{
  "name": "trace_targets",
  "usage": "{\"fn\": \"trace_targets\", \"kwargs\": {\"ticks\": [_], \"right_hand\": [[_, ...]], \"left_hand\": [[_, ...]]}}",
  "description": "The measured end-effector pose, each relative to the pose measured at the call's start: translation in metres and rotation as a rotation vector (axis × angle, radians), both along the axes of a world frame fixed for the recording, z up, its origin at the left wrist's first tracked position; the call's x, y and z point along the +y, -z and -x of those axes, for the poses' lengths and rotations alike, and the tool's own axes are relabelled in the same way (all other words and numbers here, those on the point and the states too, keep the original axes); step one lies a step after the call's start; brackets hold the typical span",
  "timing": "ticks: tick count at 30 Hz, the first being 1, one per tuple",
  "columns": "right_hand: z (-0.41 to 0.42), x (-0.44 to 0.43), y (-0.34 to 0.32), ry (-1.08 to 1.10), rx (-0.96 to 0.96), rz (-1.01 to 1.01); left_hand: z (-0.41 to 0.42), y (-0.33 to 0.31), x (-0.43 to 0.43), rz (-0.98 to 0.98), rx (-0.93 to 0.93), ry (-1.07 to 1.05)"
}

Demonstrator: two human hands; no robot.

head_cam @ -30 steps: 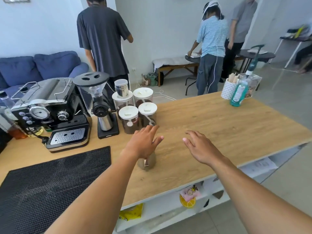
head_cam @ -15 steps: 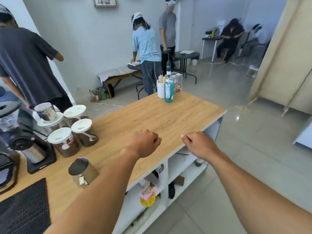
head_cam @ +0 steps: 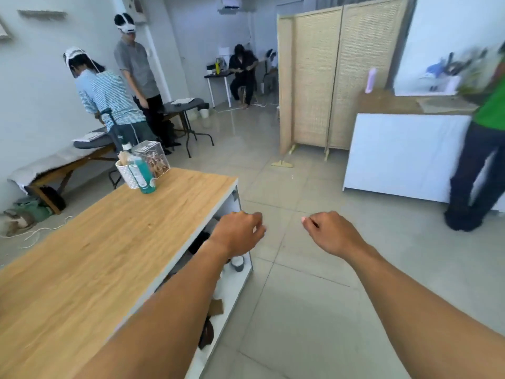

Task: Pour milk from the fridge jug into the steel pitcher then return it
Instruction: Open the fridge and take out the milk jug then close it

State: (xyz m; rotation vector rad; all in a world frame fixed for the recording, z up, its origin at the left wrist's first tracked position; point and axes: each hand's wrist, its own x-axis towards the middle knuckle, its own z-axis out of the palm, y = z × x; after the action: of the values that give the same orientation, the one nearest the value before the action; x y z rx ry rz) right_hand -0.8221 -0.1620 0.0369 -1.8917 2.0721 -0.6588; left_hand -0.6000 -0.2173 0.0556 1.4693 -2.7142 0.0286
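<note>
My left hand (head_cam: 237, 233) hangs in the air beyond the right end of the wooden table (head_cam: 82, 263), its fingers curled in and nothing in it. My right hand (head_cam: 332, 232) is level with it over the tiled floor, also loosely closed and empty. Neither the milk jug, the fridge nor the steel pitcher appears in the head view.
A teal bottle (head_cam: 143, 173), a white cup (head_cam: 127, 175) and a clear box (head_cam: 151, 158) stand at the table's far end. A white counter (head_cam: 401, 154) with a person in green (head_cam: 481, 149) is at right. A wicker screen (head_cam: 328, 77) stands behind, with several people further back.
The view has swung to the right, away from the coffee machine, jars and pitcher, which have left the frame. Both hands went from spread to loosely curled and now hang past the table's end.
</note>
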Motion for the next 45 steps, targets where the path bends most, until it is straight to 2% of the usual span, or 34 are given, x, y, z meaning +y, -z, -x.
{"fn": "trace_targets", "kwargs": {"ticks": [9,16,26,37,45], "right_hand": [[0.178,0.106,0.014,0.375,-0.056,0.007],[0.260,0.197,0.015,0.666,-0.041,0.054],[0.318,0.281,0.011,1.005,0.008,0.016],[0.365,0.296,-0.005,1.296,0.037,-0.003],[0.356,0.372,-0.011,1.600,0.032,-0.025]], "left_hand": [[0.210,0.011,0.025,-0.093,0.052,0.406],[0.332,0.009,0.068,-0.078,0.012,0.692],[0.468,0.018,0.112,-0.133,0.069,1.032],[0.591,-0.002,0.109,-0.115,0.068,1.289],[0.654,-0.015,0.198,-0.117,0.096,1.593]]}}
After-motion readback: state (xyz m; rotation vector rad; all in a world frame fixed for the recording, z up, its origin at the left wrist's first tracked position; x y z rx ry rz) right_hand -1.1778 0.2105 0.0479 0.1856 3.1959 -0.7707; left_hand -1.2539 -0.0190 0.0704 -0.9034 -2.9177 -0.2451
